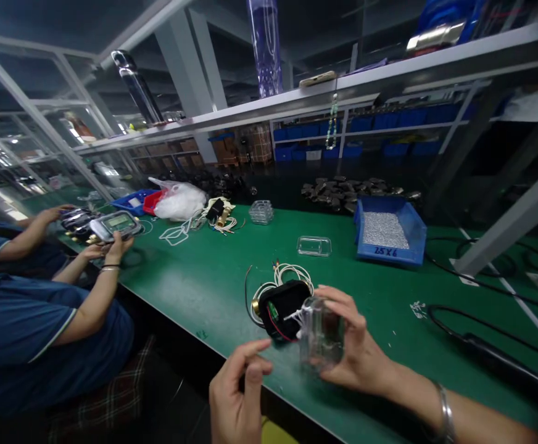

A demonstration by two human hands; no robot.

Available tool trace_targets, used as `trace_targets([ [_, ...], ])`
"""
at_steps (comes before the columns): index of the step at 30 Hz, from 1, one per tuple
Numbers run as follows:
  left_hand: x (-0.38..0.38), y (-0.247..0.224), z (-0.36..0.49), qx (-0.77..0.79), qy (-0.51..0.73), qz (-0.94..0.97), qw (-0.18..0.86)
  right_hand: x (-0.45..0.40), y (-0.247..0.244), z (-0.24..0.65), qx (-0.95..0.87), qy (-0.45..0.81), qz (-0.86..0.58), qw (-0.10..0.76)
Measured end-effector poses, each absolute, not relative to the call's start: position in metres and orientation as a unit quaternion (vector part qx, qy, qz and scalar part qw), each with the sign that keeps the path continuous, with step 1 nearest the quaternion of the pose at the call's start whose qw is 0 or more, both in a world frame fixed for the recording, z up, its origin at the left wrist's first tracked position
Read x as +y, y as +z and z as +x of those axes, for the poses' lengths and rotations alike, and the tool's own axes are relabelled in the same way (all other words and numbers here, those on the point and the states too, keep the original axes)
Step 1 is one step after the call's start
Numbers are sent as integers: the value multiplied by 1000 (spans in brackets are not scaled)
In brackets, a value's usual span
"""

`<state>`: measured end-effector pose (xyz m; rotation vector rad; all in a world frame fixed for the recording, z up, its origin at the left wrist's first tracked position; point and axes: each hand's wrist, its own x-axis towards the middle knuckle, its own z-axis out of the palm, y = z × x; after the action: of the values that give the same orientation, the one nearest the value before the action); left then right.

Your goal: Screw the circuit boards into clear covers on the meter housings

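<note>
My right hand (360, 354) grips a clear plastic cover (321, 338), slightly blurred, holding it tilted above the front of the bench. White wires (299, 320) show at the cover's left side. Just behind it lies an open black housing (282, 291) with a small green board, a red wire and a brass fitting. Around the housing run coiled white cables (292, 269). My left hand (237, 394) is at the bench's front edge, left of the cover, thumb and forefinger apart, holding nothing that I can see.
Another clear cover (314, 246) lies flat on the green bench, with stacked ones (261, 212) behind. A blue bin (389, 229) holds small silvery parts. A black corded tool (504, 361) lies right. At left, a co-worker's hands (116, 246) hold a meter with a display.
</note>
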<state>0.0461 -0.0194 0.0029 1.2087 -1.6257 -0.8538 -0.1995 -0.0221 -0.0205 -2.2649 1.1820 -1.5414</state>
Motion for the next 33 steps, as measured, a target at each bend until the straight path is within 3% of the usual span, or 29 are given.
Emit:
trace_targets([
  [6, -52, -7, 58, -775, -140, 433, 438, -12, -42, -205, 437, -587, -668, 138],
  [14, -58, 20, 30, -883, -62, 202, 419, 7, -25, -201, 440, -541, -709, 111],
  [23, -79, 62, 11, -962, 75, 37, 259, 15, -24, -204, 458, -578, -608, 293],
  [26, -84, 57, 14, -960, 32, 67, 270, 14, -27, -206, 460, -594, -571, 331],
  [30, -81, 39, 11, -893, -150, 285, 314, 13, -29, -206, 455, -592, -568, 346],
  [33, -72, 27, -3, -813, -197, 418, 355, 11, -27, -203, 456, -593, -577, 329],
])
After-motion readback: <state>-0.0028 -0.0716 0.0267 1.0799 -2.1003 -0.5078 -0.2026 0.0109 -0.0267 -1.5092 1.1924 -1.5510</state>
